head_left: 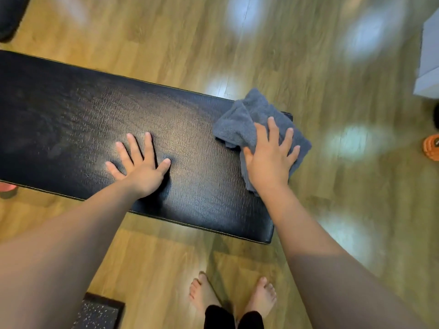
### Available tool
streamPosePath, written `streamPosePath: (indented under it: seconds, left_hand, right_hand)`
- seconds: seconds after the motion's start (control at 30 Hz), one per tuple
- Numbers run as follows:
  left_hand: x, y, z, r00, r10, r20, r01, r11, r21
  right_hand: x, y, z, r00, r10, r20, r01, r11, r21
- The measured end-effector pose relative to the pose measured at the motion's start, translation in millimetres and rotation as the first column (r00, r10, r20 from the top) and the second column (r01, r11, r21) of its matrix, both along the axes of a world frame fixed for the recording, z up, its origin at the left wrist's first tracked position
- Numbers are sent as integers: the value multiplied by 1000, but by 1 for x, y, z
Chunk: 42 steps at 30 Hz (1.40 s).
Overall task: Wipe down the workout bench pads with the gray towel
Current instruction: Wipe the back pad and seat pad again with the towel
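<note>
A long black leather-look bench pad (83, 129) runs across the view from the left edge to the middle right. The gray towel (240, 119) lies bunched on the pad's right end and hangs a little over its edge. My right hand (270, 157) presses flat on the towel with its fingers spread and straight. My left hand (140, 162) rests flat on the bare pad near its front edge, fingers spread, holding nothing.
Wooden floor (332, 91) surrounds the bench. My bare feet (232, 295) stand just in front of it. A dark speckled mat (99, 314) lies at the bottom left, a white object (427, 67) at the right edge, and an orange object (431, 148) below it.
</note>
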<state>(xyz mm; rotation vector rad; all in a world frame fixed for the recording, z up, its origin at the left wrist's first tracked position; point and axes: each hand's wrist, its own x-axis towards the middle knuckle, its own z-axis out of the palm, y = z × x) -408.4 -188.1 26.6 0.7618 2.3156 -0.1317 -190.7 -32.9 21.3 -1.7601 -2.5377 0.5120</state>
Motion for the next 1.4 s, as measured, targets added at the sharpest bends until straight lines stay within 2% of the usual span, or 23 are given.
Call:
streamPosePath:
  seconds: [0.13, 0.23, 0.33, 0.47, 0.67, 0.77, 1.17, 1.27, 1.4]
  left_hand:
    - [-2, 2, 4, 1000, -12, 14, 12, 1000, -12]
    - [-2, 2, 3, 1000, -18, 15, 19, 1000, -14]
    - [-1, 2, 5, 999, -17, 29, 17, 1000, -18]
    - [-1, 5, 4, 1000, -13, 11, 13, 1000, -6]
    - [1, 4, 3, 1000, -6, -3, 6, 1000, 15]
    - [1, 5, 6, 1000, 5, 0, -5, 1000, 24]
    - [0, 3, 6, 1000, -4, 2, 4, 999, 52]
    - [-5, 0, 7, 997, -5, 75, 0, 998, 68]
    - [-13, -3, 9, 984, 35, 174, -64, 984, 166]
  right_hand:
    - [31, -73, 4, 996, -84, 15, 84, 996, -3]
    - [55, -137, 6, 995, -67, 68, 72, 995, -63]
    - [62, -167, 5, 993, -50, 110, 63, 991, -119]
    - [64, -151, 2, 992, -5, 130, 16, 996, -82]
    - [67, -116, 8, 971, 197, 138, -195, 980, -29]
    - [59, -112, 8, 954, 244, 176, -241, 970, -37]
    - [28, -127, 5, 940, 236, 245, -227, 972, -64]
    - [6, -136, 8, 944, 218, 247, -208, 976, -65]
    - [-26, -148, 9, 949, 200, 243, -194, 980, -49]
